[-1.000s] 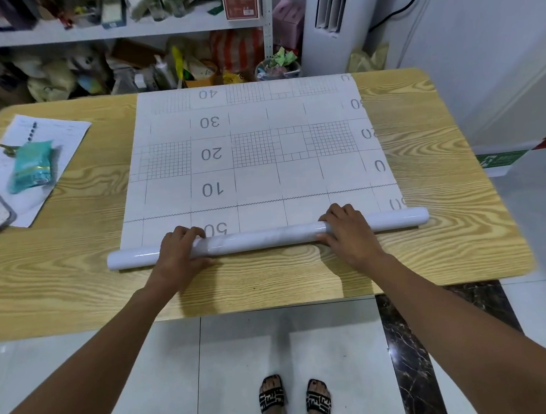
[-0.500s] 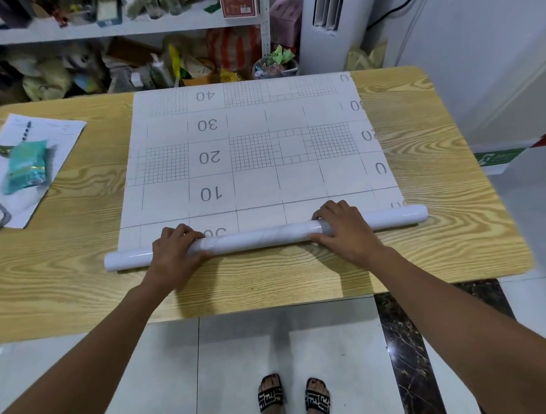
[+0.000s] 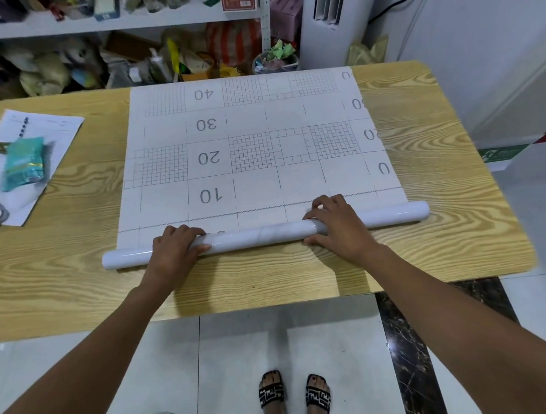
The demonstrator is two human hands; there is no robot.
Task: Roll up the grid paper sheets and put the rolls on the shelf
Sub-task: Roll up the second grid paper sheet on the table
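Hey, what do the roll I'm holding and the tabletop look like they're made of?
The roll: glossy, plastic-like outer face, judging by its shine streaks. The unrolled sheet shows a matte printed grid, probably paper backing. The tabletop: smooth, even light wood grain, so likely laminate or veneer, possibly solid wood.

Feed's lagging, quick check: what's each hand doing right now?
Left hand: fingers curled over the paper roll.
Right hand: fingers curled over the same roll.

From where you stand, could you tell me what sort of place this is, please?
Probably a storeroom or small workshop: shelving crammed with odds and ends, a wooden table used for work, a standing air conditioner.
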